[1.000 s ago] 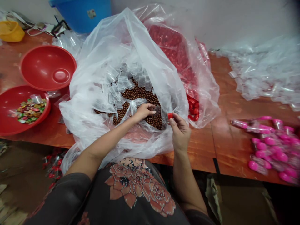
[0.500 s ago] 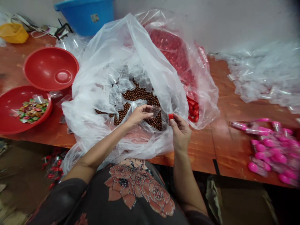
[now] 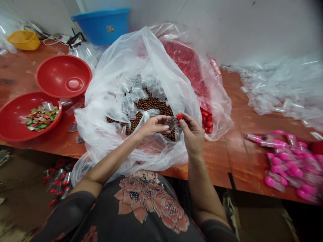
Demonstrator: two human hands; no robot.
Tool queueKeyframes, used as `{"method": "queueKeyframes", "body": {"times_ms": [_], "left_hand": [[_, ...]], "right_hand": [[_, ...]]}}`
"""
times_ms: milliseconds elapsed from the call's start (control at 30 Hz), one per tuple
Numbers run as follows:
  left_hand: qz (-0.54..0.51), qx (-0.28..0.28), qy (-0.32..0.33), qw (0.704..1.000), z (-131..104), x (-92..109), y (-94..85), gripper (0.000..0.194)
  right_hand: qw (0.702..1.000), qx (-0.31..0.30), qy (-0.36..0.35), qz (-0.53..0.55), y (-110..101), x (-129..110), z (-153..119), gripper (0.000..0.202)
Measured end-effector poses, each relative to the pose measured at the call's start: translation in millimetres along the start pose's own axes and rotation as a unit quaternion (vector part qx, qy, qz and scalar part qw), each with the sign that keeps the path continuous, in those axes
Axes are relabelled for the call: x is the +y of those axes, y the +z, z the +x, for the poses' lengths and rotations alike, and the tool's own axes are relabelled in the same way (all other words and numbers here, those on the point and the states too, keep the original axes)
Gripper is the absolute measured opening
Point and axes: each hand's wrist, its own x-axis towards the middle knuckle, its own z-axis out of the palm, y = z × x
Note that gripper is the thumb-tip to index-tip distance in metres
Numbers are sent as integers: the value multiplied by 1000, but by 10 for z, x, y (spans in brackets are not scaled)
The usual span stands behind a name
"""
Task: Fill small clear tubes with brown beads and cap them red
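Observation:
My left hand [image 3: 155, 127] holds a small clear plastic container [image 3: 171, 124] between thumb and fingers. My right hand [image 3: 193, 131] pinches a red cap [image 3: 179, 117] close to the container's end; whether the two touch I cannot tell. Both hands are over a large translucent plastic bag [image 3: 98, 124], wide at the mouth. Inside it lie brown chocolate-like balls [image 3: 161, 107] and a heap of clear plastic containers [image 3: 137, 94]. Behind and to the right, a second bag contains many red caps [image 3: 207, 121].
At left are a red bowl [image 3: 47, 72] and another red bowl [image 3: 10, 116] with wrapped sweets [image 3: 41, 117]. A blue tub [image 3: 101, 28] stands behind. Pink-capped tubes [image 3: 290, 164] and clear plastic pieces [image 3: 282, 90] lie at right. Red-capped containers [image 3: 60, 181] are below the table edge.
My right hand has brought the red cap up and left, close to the container in my left hand. The container is now turned toward the cap. The view has shifted slightly.

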Motion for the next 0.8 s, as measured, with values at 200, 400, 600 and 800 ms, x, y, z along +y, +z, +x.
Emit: {"method": "queueKeyframes", "body": {"times_ms": [200,400,600,800], "left_hand": [[9,7,6,1000,-112,40,11,54],[-8,12,8,1000,-142,73,36,55],[-13,30,-6,999,-149,77,28,51],[-9,22,-34,999,-213,65,21,50]], "right_hand": [[998,-40,25,28,6,-108,-79,34],[999,-16,20,37,-17,-146,-67,32],[1000,-16,-4,-3,-30,-80,-25,35],[985,-84,-124,-89,-40,-106,-32,31]]}}
